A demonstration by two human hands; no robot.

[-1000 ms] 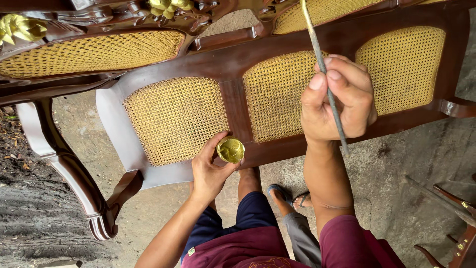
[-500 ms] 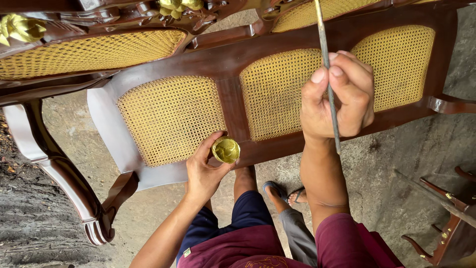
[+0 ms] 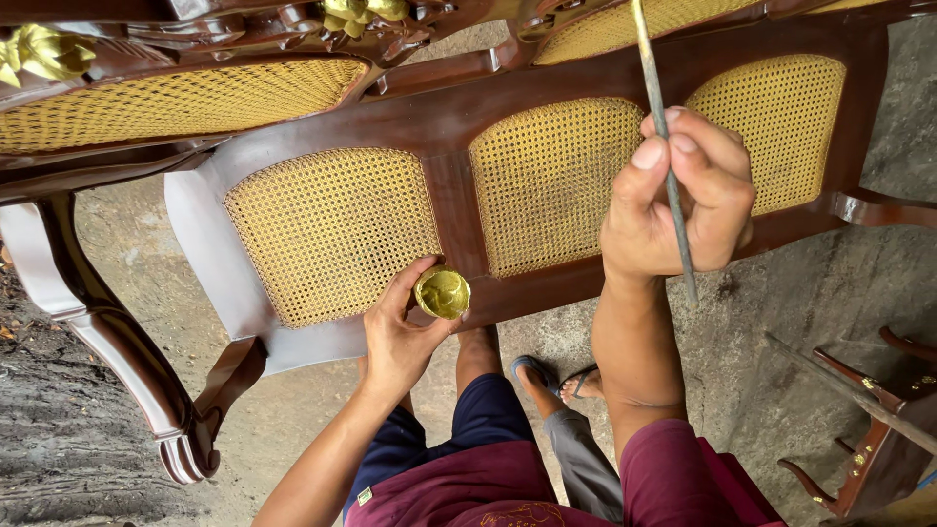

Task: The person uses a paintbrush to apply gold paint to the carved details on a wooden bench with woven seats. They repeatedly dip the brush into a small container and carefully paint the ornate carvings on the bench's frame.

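Left hand point(image 3: 400, 332) grips a small round pot of gold paint point(image 3: 442, 292), held just against the lower rail of the dark wooden bench back point(image 3: 449, 127). Right hand point(image 3: 683, 200) is closed around a thin brush handle point(image 3: 662, 137), pinched between thumb and fingers, tip out of view above. Step looks like gilding the carved trim point(image 3: 44, 51). A reload would call for bringing the brush tip down to the pot. Cane panels point(image 3: 332, 229) untouched.
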